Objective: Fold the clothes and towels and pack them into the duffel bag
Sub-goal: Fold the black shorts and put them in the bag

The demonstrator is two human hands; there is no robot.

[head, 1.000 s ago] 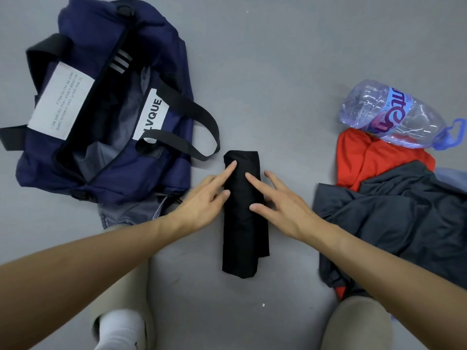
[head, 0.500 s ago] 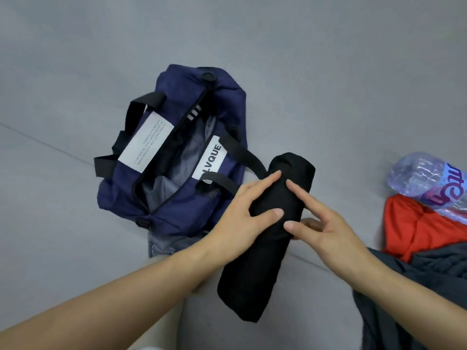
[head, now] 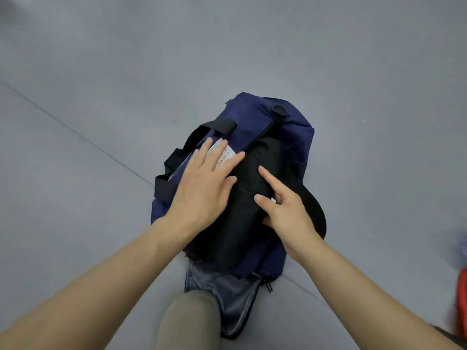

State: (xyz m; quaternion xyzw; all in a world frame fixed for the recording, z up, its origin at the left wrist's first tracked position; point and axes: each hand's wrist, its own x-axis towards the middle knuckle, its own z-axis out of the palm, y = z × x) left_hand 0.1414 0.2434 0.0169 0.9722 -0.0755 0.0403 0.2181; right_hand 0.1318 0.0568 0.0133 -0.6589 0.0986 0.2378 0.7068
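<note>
Can't see inside the navy duffel bag (head: 290, 122), blocked by the black rolled garment (head: 250, 195) lying along its open top. Left hand (head: 202, 190) flat, fingers spread over roll and white label (head: 227, 154). Right hand (head: 288, 213) on the roll, index and thumb straight, other fingers hidden, can't tell the grip. Blurry red something (head: 463, 294) cut off far right. Plain grey floor (head: 88, 84).

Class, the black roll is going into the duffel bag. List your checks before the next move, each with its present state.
1. The bag is open: ok, the black roll lies along the opening.
2. Roll holds its shape: ok.
3. Roll down inside: not ok, it sits on top.
4. Both handles lie outside the opening: ok.
5. Flat left hand steadies the bag: ok.
6. Grip of the right hand: cannot tell; only forefinger and thumb show.
</note>
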